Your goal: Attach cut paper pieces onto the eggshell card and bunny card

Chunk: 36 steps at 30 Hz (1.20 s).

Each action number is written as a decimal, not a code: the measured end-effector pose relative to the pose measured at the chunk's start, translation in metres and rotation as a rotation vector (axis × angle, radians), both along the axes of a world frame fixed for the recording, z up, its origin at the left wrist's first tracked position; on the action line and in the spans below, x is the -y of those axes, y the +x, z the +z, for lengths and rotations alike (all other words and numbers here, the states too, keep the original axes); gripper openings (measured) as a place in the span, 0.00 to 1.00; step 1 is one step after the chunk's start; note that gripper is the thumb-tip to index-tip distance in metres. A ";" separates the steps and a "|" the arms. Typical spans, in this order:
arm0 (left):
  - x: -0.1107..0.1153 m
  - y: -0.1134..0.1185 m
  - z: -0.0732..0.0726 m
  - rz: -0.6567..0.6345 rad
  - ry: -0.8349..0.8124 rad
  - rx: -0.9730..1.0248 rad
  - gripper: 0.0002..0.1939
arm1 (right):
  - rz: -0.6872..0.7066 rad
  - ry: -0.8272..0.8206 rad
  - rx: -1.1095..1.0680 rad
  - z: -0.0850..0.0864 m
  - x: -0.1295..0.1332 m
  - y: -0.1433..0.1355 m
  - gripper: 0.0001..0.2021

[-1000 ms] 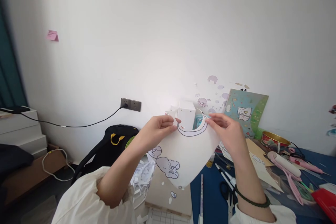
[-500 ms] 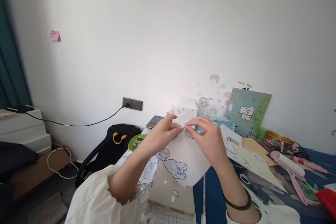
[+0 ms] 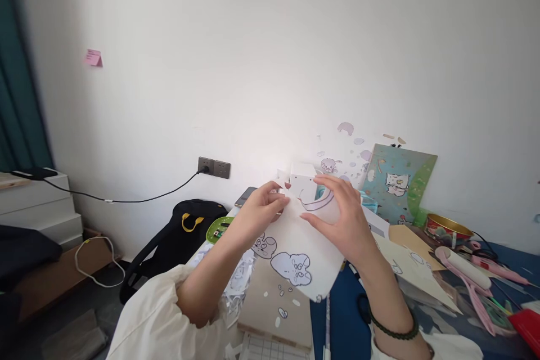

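A white sheet (image 3: 314, 253) with outlined cartoon drawings hangs tilted between my hands, over a grey-brown board (image 3: 270, 306). My left hand (image 3: 266, 207) pinches the sheet's upper left edge between thumb and fingers. Around the sheet's upper right part, my right hand (image 3: 337, 205) has its thumb and fingers spread apart, with nothing gripped between them. Between that thumb and those fingers shows a curved strip (image 3: 318, 201) with a dark outline at the top of the sheet. Small cut-out pieces lie on the board.
Behind the hands stands a white box (image 3: 302, 171). To the right are loose drawings (image 3: 415, 270), a round red tin (image 3: 448, 228) and pink tools. A green tray (image 3: 217, 229) and black backpack (image 3: 185, 236) are left.
My right thumb and fingers have parted from their pinch, and the right hand has moved slightly right. The sheet has shifted and turned a little, showing more of the outlined strip.
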<state>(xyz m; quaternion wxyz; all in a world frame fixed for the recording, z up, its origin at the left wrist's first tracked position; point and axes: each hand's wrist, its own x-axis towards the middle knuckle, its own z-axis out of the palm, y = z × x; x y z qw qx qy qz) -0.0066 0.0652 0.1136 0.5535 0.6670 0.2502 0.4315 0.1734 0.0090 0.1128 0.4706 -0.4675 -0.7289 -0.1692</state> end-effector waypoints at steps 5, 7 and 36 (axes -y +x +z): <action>0.005 0.001 0.003 0.052 -0.038 0.071 0.13 | -0.131 0.223 0.097 -0.012 -0.015 -0.006 0.16; 0.006 0.000 0.004 0.046 -0.040 0.058 0.13 | -0.145 0.307 0.079 -0.013 -0.017 -0.007 0.05; 0.010 -0.006 0.011 0.077 0.081 -0.266 0.09 | 0.420 -0.361 -1.166 0.006 0.001 0.047 0.13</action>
